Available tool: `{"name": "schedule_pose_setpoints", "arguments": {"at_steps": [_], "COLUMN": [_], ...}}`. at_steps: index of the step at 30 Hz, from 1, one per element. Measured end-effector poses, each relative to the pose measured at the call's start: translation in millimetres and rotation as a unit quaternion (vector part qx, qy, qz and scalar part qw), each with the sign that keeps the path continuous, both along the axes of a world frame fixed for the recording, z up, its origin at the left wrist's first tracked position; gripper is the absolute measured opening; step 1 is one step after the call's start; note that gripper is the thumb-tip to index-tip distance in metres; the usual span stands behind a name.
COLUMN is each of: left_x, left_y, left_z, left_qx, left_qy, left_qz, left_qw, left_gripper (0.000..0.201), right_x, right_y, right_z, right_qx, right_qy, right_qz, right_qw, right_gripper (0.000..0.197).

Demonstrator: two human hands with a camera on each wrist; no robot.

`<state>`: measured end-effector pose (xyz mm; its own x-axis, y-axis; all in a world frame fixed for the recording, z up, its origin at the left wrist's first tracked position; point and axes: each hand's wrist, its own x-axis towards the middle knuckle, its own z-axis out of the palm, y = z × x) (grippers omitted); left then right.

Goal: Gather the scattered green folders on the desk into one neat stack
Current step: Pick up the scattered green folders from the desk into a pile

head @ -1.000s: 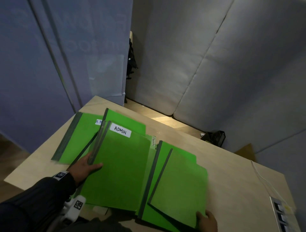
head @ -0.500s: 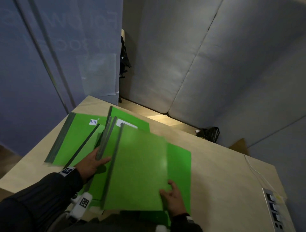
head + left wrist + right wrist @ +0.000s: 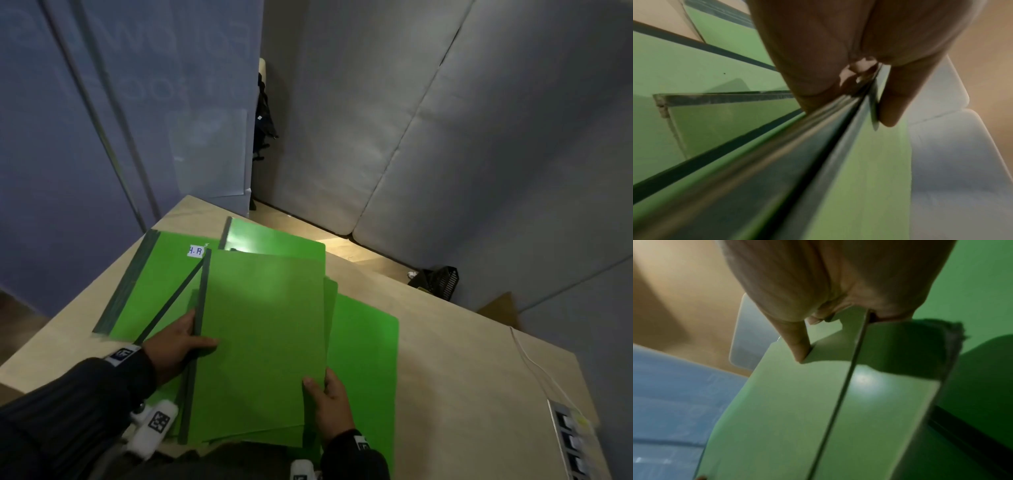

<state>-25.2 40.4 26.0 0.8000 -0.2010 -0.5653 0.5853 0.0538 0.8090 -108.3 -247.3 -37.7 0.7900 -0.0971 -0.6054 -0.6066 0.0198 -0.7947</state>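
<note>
Several green folders with dark spines lie overlapping on the wooden desk (image 3: 462, 377). The top folder (image 3: 263, 342) sits over the middle pile, between both hands. My left hand (image 3: 197, 334) grips the pile's spines (image 3: 818, 146) at the left edge, thumb on top. My right hand (image 3: 318, 380) pinches the top folder's lower right edge (image 3: 838, 386), thumb on its cover. A folder labelled H.R (image 3: 161, 274) lies skewed at the left, another (image 3: 274, 240) sticks out at the back, and one (image 3: 366, 359) lies underneath to the right.
A power strip (image 3: 575, 442) with a white cable (image 3: 534, 363) sits at the desk's right edge. A black basket (image 3: 435, 277) stands on the floor behind the desk. Grey padded panels and a blue partition enclose the desk.
My right hand has carried a folder leftward onto the pile my left hand holds. It now covers the ADMIN label and lines up with the spines.
</note>
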Motion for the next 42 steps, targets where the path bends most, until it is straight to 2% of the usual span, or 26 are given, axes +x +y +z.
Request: {"name": "schedule_pose_setpoints", "arguments": {"at_steps": [2,4,5,7,9,11,14,18,20,22,24,26,28,30,32,34,35,37,38,40,42], "left_x": [6,11,12,14,13,11,6,0,-2,-4,-4,-4,-2,0,3,6,8,12,14,16,15], "left_y": [8,17,21,34,51,64,70,71,70,69,69,72,70,62,53,40,33,17,10,-2,-13], "left_z": [-1,-1,-1,-2,-6,-14,-18,-17,-14,-11,-9,-12,-14,-8,-6,-6,-5,-2,-1,-3,-1], "left_qx": [0.005,0.016,0.021,0.033,0.046,0.050,0.059,0.076,0.083,0.092,0.093,0.077,0.053,0.038,0.022,-0.010,-0.026,-0.049,-0.055,-0.060,-0.066], "left_qy": [-0.010,-0.019,-0.021,-0.022,-0.018,-0.003,-0.001,-0.010,-0.028,-0.045,-0.045,-0.030,-0.008,0.007,0.014,0.023,0.032,0.050,0.059,0.079,0.088], "left_qz": [0.017,0.043,0.060,0.097,0.129,0.162,0.195,0.212,0.208,0.200,0.196,0.196,0.183,0.169,0.152,0.127,0.116,0.094,0.084,0.057,0.043], "left_qw": [1.000,0.999,0.998,0.994,0.990,0.985,0.979,0.974,0.974,0.974,0.975,0.977,0.982,0.985,0.988,0.992,0.992,0.993,0.993,0.993,0.993], "left_gripper": [0.065,0.059,0.053,0.043,0.041,0.044,0.039,0.028,0.020,0.016,0.020,0.043,0.059,0.053,0.047,0.036,0.031,0.033,0.038,0.048,0.043], "right_x": [7,9,8,-1,-15,-24,-31,-36,-40,-48,-55,-60,-63,-64,-59,-48,-42,-29,-23,-14,-7], "right_y": [-1,-23,-40,-84,-111,-114,-107,-116,-132,-148,-163,-173,-177,-178,-169,-151,-138,-109,-94,-65,-40], "right_z": [10,3,-5,-26,-38,-41,-48,-37,-33,-33,-33,-31,-27,-21,2,30,41,58,62,67,71], "right_qx": [-0.026,-0.138,-0.217,-0.354,-0.384,-0.397,-0.375,-0.289,-0.240,-0.237,-0.250,-0.262,-0.208,-0.176,-0.146,-0.071,-0.062,-0.093,-0.096,-0.093,-0.016], "right_qy": [-0.011,0.015,0.041,0.160,0.261,0.283,0.260,0.176,0.132,0.076,0.034,0.024,0.011,-0.006,-0.065,-0.110,-0.114,-0.099,-0.083,-0.033,-0.005], "right_qz": [0.036,0.013,-0.016,-0.046,-0.059,-0.061,-0.075,-0.168,-0.176,-0.193,-0.207,-0.225,-0.265,-0.307,-0.315,-0.271,-0.234,-0.139,-0.100,-0.049,-0.015], "right_qw": [0.999,0.990,0.975,0.921,0.884,0.871,0.887,0.926,0.946,0.949,0.945,0.938,0.941,0.935,0.936,0.954,0.963,0.981,0.987,0.994,1.000], "right_gripper": [0.097,0.109,0.120,0.132,0.138,0.135,0.114,0.075,0.047,0.017,0.005,0.015,0.021,0.031,0.027,0.018,0.029,0.084,0.091,0.077,0.064]}}
